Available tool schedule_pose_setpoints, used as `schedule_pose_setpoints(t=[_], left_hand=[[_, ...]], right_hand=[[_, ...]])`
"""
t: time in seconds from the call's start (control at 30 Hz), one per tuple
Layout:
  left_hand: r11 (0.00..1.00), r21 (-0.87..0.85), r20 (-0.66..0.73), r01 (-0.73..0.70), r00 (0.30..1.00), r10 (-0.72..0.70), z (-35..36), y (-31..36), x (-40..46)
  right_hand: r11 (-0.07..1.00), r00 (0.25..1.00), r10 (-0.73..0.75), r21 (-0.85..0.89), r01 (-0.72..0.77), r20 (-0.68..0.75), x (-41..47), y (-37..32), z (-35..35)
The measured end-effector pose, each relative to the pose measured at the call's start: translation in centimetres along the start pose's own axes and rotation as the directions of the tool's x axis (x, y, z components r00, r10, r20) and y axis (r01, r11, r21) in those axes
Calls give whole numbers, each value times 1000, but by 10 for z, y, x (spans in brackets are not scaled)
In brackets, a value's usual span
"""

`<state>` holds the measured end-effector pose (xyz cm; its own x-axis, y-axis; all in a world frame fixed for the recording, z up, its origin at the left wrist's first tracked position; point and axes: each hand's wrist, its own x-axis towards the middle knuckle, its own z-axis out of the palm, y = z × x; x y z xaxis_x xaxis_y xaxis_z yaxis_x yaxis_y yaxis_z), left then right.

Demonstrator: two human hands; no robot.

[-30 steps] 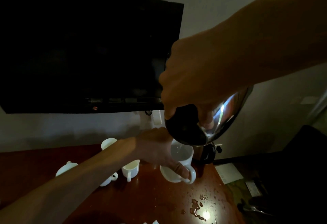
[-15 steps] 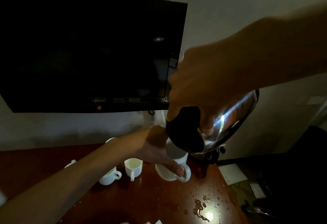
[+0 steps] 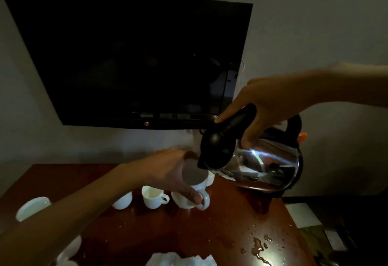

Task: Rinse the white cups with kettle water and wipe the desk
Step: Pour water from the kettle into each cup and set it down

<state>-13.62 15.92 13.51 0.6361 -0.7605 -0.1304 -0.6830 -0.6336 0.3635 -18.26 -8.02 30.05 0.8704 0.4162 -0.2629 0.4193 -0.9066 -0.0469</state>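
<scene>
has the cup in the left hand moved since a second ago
Yes. The cup has risen off the desk, above the other cups, toward the kettle spout.

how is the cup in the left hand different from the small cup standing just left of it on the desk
The held cup is gripped by the left hand under the kettle; the small cup stands free on the desk, untouched. The held cup looks larger and its inside is in shadow, while the small cup's inside shows pale. Both are white, handled and open side up.
</scene>
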Motion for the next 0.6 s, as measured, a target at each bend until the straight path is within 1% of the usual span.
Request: schedule_pose_setpoints(t=[0.03, 0.07, 0.17, 0.27, 0.47, 0.6], left_hand=[[1000, -5, -2, 12, 1000, -12, 3, -7, -3], [1000, -5, -17, 27, 999, -28, 6, -13, -6], [997, -31, -75, 72, 994, -74, 14, -30, -16], [994, -25, -127, 102, 986, -105, 21, -43, -31], [972, 10, -151, 234, 961, -229, 25, -67, -71], [951, 12, -194, 308, 934, -300, 27, -87, -101]], right_hand=[[1000, 1000, -9, -24, 8, -26, 6, -1, -1], [1000, 999, 15, -17, -16, -47, 10, -7, 0], [990, 1000, -25, 142, 27, -19, 15, -8, 14], [965, 997, -22, 261, 40, -71, 24, -13, 34], [892, 991, -36, 443, 89, -126, 54, -39, 61], [874, 982, -27, 473, 115, -189, 71, -62, 82]])
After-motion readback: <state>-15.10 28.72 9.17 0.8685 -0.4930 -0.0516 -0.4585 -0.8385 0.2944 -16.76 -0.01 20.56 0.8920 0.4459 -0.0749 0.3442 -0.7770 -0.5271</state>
